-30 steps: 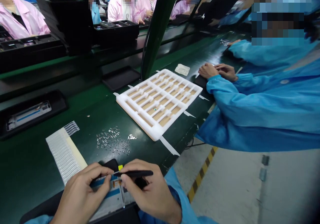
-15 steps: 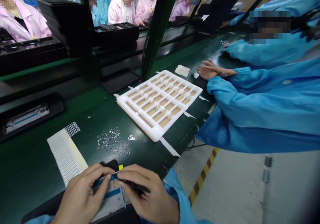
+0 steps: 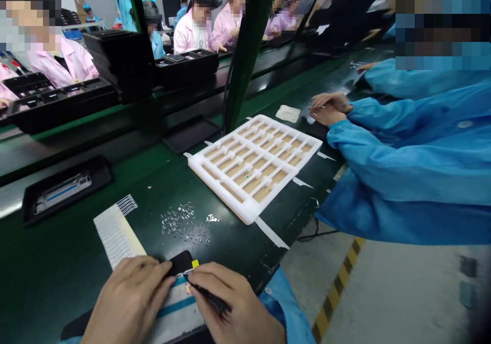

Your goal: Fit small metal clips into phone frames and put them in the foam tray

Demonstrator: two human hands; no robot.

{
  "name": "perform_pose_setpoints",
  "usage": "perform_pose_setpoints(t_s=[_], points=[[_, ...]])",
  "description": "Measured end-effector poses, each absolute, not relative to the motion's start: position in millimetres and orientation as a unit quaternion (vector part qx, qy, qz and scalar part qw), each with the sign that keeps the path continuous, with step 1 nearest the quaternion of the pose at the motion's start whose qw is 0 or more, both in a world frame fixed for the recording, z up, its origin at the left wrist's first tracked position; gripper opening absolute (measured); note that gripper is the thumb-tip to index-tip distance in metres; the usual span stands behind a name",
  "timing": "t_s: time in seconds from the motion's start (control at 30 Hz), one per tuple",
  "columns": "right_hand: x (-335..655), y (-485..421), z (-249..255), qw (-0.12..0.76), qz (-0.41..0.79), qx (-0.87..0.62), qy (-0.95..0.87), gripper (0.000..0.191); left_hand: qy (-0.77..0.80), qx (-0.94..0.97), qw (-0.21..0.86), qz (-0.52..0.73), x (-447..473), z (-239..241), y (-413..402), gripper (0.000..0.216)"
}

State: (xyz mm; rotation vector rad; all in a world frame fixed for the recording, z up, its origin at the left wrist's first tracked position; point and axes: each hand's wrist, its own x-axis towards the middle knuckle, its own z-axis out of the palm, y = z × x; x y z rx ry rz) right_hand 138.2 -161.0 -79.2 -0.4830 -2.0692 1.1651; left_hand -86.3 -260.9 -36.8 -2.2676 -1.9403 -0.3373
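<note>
Low in the head view, my left hand [image 3: 130,300] grips a silvery phone frame [image 3: 180,322] with a blue strip, its fingertips bent at the upper edge. My right hand [image 3: 240,303] pinches dark tweezers [image 3: 217,301], their tip at that same edge, close to my left fingertips. Whether the tip holds a small part cannot be made out. The frame lies in a black tray [image 3: 76,324], partly hidden under my hands. A yellow tab [image 3: 195,264] shows at the tray's far rim.
Many tiny metal pieces [image 3: 186,225] lie scattered beyond my hands, beside a sheet of white strips [image 3: 119,237]. A white compartment tray [image 3: 251,216] is taped down farther off. Another black tray [image 3: 105,167] holds a similar frame. A co-worker's hands [image 3: 328,109] rest at right.
The whole view has shifted, so the bench things appear farther right and slightly lower. My left fingers have drawn back a little from the tweezers' tip. The co-worker's hands have closed together.
</note>
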Motion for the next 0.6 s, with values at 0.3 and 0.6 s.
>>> perform_pose_setpoints(t_s=[0.3, 0.6], points=[[146.4, -142.2, -74.5, 0.472, 0.468, -0.263, -0.700, 0.015, -0.763, -0.622, 0.156, -0.077, -196.6, -62.4, -214.9, 0.056], [148.1, -134.1, -89.7, 0.478, 0.459, -0.275, -0.696, 0.015, -0.745, -0.642, 0.184, 0.017, -190.1, -64.0, -214.7, 0.051]])
